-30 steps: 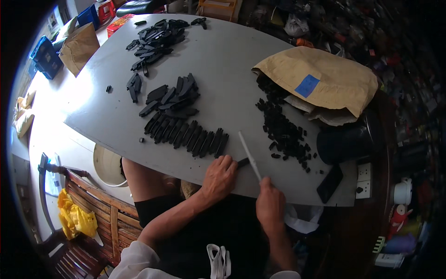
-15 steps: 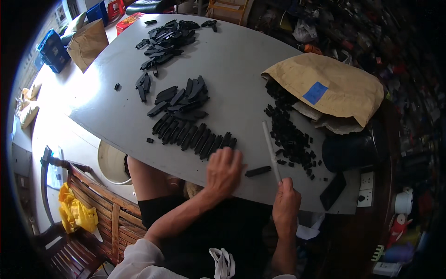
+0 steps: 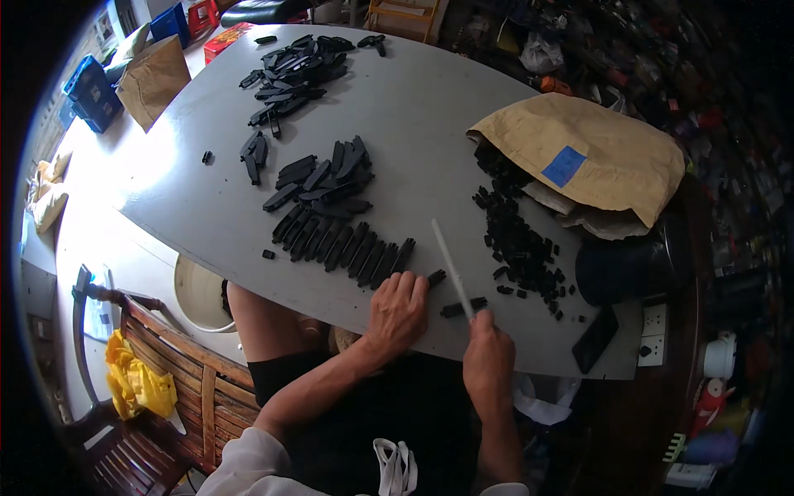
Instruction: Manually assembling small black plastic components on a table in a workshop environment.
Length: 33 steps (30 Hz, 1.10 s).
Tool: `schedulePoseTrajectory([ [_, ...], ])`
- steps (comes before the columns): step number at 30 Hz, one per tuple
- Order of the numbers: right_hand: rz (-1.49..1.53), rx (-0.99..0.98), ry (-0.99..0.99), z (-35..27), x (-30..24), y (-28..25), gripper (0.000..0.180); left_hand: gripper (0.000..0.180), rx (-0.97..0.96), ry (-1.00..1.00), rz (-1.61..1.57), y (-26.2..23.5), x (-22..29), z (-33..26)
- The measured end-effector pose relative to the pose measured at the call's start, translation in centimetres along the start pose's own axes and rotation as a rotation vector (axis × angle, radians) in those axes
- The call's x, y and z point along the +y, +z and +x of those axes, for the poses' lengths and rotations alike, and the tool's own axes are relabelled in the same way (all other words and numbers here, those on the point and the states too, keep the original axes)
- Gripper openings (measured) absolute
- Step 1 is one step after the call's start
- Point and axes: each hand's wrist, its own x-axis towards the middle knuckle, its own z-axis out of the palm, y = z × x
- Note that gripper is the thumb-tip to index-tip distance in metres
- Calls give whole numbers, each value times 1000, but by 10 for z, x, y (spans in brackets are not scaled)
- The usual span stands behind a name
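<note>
My left hand is closed on a long black plastic part, whose end sticks out past the fingers at the table's near edge. In my right hand is a thin light-grey rod, pointing up and away to the left. Beneath the rod, beside my right fingers, another long black part lies on the table. A slanting row of similar black parts stretches left from my left hand. Behind that row lies a loose heap of them.
More long black parts are piled at the far left of the grey table. Small black pieces spill from a brown paper bag on the right. A black phone-like slab and a dark container lie nearby.
My right hand has moved left with the rod, which now passes over the loose black part. My left hand has shifted slightly, and a black part now shows projecting from its fingers.
</note>
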Motion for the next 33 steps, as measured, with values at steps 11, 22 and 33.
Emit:
schedulePoseTrajectory([
  [11,-43,47,-20,4,-2,-11,11,21,2,-23,-57,1,2,0],
  [22,79,144,-4,2,5,-16,16,19,77,-42,67,-7,18,15],
  [33,-18,-92,-9,7,-14,6,16,12,31,-49,145,-15,-11,8],
])
